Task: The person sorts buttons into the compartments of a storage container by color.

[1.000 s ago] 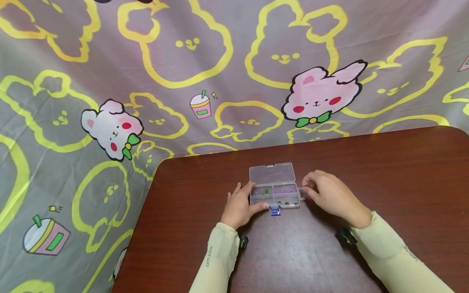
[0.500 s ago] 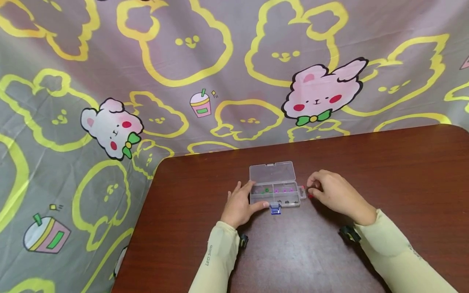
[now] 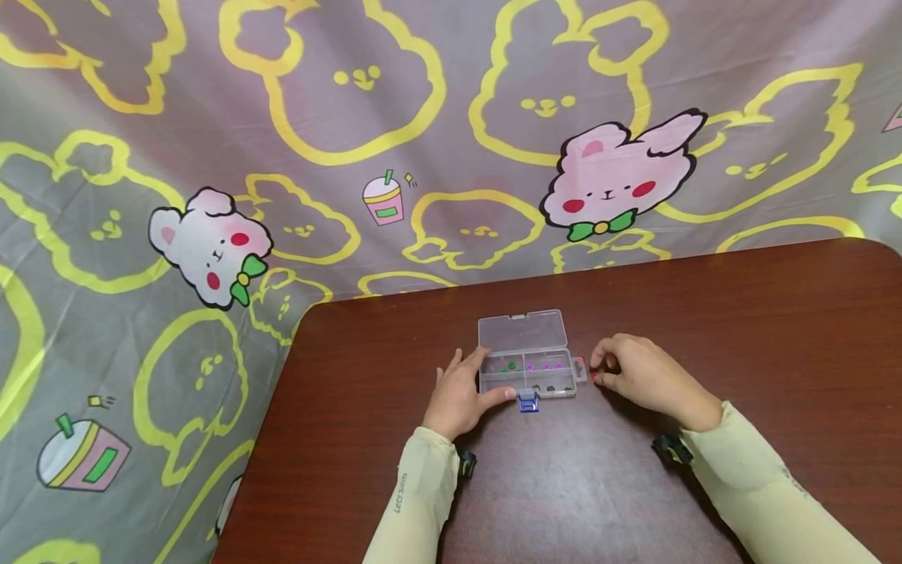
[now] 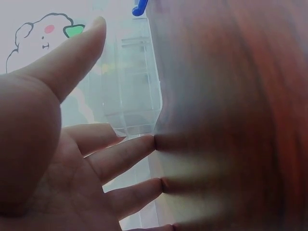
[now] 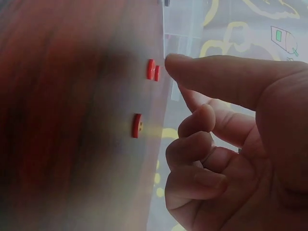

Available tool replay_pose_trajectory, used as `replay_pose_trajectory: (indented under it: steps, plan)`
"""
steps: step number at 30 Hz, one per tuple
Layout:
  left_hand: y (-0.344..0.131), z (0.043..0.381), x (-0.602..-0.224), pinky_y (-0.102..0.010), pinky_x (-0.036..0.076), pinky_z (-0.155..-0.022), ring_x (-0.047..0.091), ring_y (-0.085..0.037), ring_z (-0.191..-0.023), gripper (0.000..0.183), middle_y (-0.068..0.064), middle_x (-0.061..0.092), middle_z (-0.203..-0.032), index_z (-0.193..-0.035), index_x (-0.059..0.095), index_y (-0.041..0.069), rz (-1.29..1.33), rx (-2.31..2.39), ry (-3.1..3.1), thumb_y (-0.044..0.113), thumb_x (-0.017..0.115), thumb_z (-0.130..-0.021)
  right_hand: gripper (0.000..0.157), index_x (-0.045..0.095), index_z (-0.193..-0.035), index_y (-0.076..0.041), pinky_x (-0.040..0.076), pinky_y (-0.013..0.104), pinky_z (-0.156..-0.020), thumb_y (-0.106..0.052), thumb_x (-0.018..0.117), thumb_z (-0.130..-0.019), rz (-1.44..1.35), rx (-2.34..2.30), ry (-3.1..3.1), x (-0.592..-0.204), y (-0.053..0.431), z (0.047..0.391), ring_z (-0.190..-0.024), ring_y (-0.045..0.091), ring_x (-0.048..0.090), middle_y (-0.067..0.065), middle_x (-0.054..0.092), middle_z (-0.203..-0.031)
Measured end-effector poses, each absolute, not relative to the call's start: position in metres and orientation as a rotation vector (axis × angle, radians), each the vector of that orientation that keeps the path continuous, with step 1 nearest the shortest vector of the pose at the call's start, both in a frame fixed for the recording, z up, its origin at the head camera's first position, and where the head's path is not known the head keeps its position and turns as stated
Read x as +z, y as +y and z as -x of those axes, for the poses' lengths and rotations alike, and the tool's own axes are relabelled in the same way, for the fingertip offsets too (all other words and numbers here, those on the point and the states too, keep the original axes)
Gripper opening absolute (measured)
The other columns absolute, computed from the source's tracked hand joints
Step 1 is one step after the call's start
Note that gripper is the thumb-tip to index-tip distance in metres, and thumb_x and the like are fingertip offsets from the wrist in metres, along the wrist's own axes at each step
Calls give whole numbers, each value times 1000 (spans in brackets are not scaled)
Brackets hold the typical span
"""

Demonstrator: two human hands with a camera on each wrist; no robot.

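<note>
A clear plastic compartment box (image 3: 503, 384) stands on the table with its lid (image 3: 523, 332) raised and a blue latch (image 3: 528, 403) hanging at the front. Green buttons (image 3: 512, 366) lie in its back left compartment, purple buttons (image 3: 546, 366) in the back right, and small dark pieces (image 3: 551, 388) at the front right. My left hand (image 3: 458, 395) braces the box's left end, fingers spread straight and thumb at the front edge. Right of the box, my right hand (image 3: 634, 376) has thumb and index fingertip apart beside red buttons (image 5: 151, 70); its other fingers curl in.
Another red button (image 5: 137, 126) lies apart from the pair in the right wrist view. A hanging tab (image 3: 581, 370) sticks out from the box's right end. The brown table (image 3: 395, 352) ends at the back against a patterned cloth (image 3: 451, 157).
My right hand has drawn slightly right, away from the box, uncovering the hanging tab. Its thumb and index finger now sit just beside a red button. The left hand keeps its place.
</note>
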State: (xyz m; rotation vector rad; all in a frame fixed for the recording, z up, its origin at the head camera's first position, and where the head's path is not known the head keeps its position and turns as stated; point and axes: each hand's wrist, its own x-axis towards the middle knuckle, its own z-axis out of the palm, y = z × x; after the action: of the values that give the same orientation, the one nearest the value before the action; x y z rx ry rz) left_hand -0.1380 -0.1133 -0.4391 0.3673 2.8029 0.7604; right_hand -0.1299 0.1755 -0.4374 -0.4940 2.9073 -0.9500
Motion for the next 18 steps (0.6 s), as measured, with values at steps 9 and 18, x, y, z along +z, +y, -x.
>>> replay_pose_trajectory:
  steps: [9, 18]
  plan:
    - [-113, 138, -438, -66, 16, -117, 24, -37, -150, 81, -10, 46, -153, -151, 46, 13, -359, 753, 2806, 52, 75, -87, 14, 68, -85, -12, 41, 32, -63, -5, 79, -81, 526, -926, 2890, -440, 178, 132, -68, 13, 46, -3, 50, -72]
    - [-112, 138, -438, -65, 15, -117, 23, -36, -150, 82, -11, 46, -153, -151, 46, 12, -352, 761, 2807, 51, 76, -86, 12, 69, -86, -12, 40, 32, -62, -4, 78, -82, 540, -895, 2896, -441, 178, 133, -68, 13, 46, -4, 49, -71]
